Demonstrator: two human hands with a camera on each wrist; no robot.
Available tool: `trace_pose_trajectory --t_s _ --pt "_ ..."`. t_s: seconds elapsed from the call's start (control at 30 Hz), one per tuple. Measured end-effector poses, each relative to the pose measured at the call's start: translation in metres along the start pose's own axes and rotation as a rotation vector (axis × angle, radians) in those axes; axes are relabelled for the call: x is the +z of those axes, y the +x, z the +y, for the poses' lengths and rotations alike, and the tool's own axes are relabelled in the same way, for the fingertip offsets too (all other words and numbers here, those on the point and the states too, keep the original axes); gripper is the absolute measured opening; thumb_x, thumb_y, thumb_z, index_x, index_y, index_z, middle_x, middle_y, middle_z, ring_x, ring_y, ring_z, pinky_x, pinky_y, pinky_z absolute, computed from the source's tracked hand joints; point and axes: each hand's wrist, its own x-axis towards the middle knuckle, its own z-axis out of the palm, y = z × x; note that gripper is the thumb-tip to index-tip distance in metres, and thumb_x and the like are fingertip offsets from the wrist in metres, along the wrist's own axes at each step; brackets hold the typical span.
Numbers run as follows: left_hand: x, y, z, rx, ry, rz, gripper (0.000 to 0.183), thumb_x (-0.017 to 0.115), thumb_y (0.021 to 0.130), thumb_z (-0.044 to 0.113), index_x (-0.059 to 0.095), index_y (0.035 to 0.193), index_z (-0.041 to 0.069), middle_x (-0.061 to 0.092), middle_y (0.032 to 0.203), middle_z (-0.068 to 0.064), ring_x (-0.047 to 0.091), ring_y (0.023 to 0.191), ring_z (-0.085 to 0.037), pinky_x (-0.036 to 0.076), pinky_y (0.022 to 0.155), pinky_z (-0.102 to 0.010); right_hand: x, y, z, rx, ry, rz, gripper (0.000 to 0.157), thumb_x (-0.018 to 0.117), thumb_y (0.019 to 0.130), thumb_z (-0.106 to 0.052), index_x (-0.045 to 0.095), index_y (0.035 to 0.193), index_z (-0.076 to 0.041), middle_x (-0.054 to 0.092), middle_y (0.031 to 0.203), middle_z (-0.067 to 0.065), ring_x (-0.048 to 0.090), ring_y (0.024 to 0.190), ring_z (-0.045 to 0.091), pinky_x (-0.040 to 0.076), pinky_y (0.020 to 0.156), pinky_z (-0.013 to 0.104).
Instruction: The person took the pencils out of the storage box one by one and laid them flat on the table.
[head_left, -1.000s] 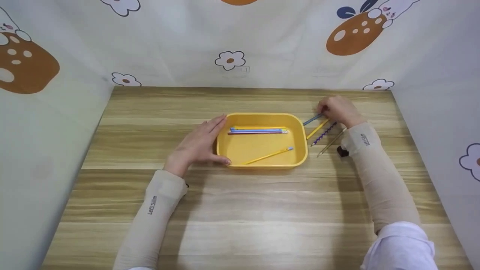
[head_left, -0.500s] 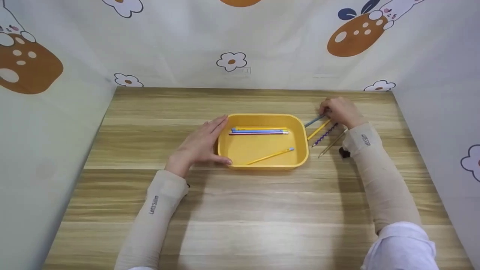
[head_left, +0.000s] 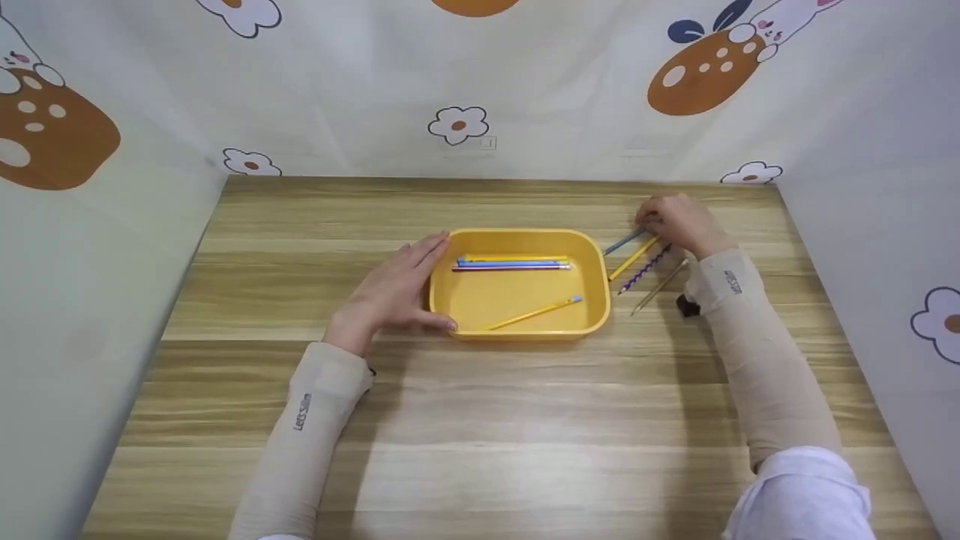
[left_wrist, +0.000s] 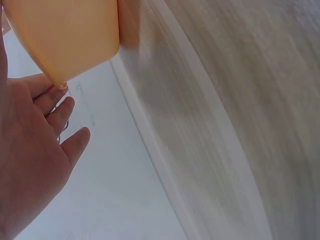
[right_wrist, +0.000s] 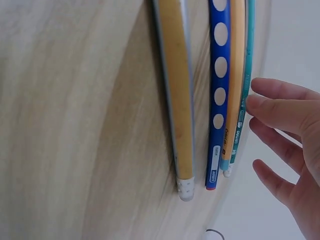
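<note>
My left hand (head_left: 390,289) touches the left end of a yellow plastic tray (head_left: 606,300), fingers at the far corner and thumb at the near one. Inside lie a yellow pencil (head_left: 536,313) with a blue end and a small row with a blue pencil (head_left: 517,263). Off the tray's right end, my right hand (head_left: 682,223) is lowered to the table, its fingertips against a teal pencil (right_wrist: 248,55). Beside that pencil lie an orange-yellow pencil (right_wrist: 234,85), a blue pencil with pale round dots (right_wrist: 219,95) and a golden pencil (right_wrist: 180,110) with a white eraser.
The wooden table (head_left: 517,442) is backed by a pale patterned cloth (head_left: 360,97) close behind the tray. Cloth also rises along both sides. A small black object (head_left: 686,306) shows at the right wrist, partly hidden by the sleeve.
</note>
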Motion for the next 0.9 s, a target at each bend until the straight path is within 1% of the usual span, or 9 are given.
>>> trace_pose_trajectory --t_s 0.1,0.2,0.37,0.57,0.7,0.77,0.8,0.9 --pt "0.000 -0.001 -0.001 -0.001 -0.009 0.004 0.133 0.074 0.066 0.076 0.009 0.161 0.011 0.007 0.170 -0.004 0.012 0.157 -0.024 0.011 0.130 -0.043 -0.002 -0.002 -0.001 0.024 0.034 0.016 0.014 0.069 0.092 -0.008 0.076 0.104 -0.003 0.075 0.105 0.017 0.070 0.098 0.036 0.056 0.089 0.053" --pt "0.000 -0.003 -0.003 0.012 -0.017 0.012 0.133 0.074 0.066 0.077 0.010 0.161 0.010 0.009 0.170 -0.005 0.012 0.157 -0.025 0.012 0.130 -0.044 -0.005 -0.005 -0.003 0.049 0.090 0.025 0.018 0.069 0.093 -0.012 0.075 0.107 -0.002 0.074 0.109 0.020 0.068 0.104 0.038 0.054 0.093 0.055" --pt "0.001 -0.004 -0.008 0.015 -0.023 0.024 0.134 0.072 0.065 0.080 0.009 0.161 0.011 0.010 0.170 -0.005 0.013 0.157 -0.025 0.013 0.130 -0.045 -0.012 -0.007 -0.010 0.096 0.201 0.032 0.023 0.066 0.096 -0.012 0.072 0.114 -0.001 0.070 0.118 0.024 0.063 0.113 0.042 0.050 0.101 0.059" --pt "0.000 -0.006 -0.007 0.005 -0.027 0.019 0.132 0.073 0.066 0.078 0.010 0.161 0.011 0.008 0.170 -0.004 0.011 0.157 -0.025 0.012 0.131 -0.044 -0.016 -0.010 -0.021 0.164 0.382 0.043 0.028 0.063 0.098 -0.015 0.068 0.122 -0.001 0.067 0.125 0.022 0.062 0.118 0.039 0.052 0.104 0.054" --pt "0.000 -0.007 -0.007 0.002 -0.041 0.023 0.131 0.075 0.067 0.075 0.010 0.161 0.012 0.008 0.170 -0.004 0.012 0.157 -0.024 0.012 0.131 -0.044 -0.020 -0.011 -0.033 0.155 0.474 0.064 0.032 0.063 0.099 -0.022 0.067 0.125 -0.005 0.067 0.128 0.018 0.063 0.119 0.037 0.053 0.103 0.052" --pt "0.000 -0.007 -0.007 0.001 -0.048 0.025 0.131 0.076 0.067 0.074 0.010 0.161 0.013 0.008 0.170 -0.003 0.012 0.157 -0.024 0.012 0.130 -0.044 -0.022 -0.012 -0.039 0.143 0.508 0.077 0.033 0.063 0.099 -0.027 0.068 0.125 -0.007 0.067 0.128 0.015 0.064 0.118 0.033 0.055 0.102 0.049" --pt "0.000 -0.006 -0.007 0.000 -0.051 0.026 0.131 0.076 0.067 0.074 0.009 0.162 0.013 0.008 0.170 -0.003 0.012 0.157 -0.024 0.012 0.130 -0.044 -0.023 -0.012 -0.042 0.135 0.526 0.081 0.033 0.063 0.099 -0.029 0.068 0.124 -0.009 0.068 0.128 0.013 0.064 0.117 0.030 0.055 0.101 0.045" --pt "0.000 -0.006 -0.008 0.002 -0.055 0.026 0.130 0.076 0.068 0.074 0.009 0.162 0.013 0.008 0.170 -0.003 0.012 0.157 -0.023 0.011 0.131 -0.044 -0.026 -0.013 -0.051 0.099 0.576 0.100 0.036 0.064 0.098 -0.034 0.069 0.123 -0.010 0.069 0.125 0.011 0.065 0.113 0.020 0.056 0.096 0.030"
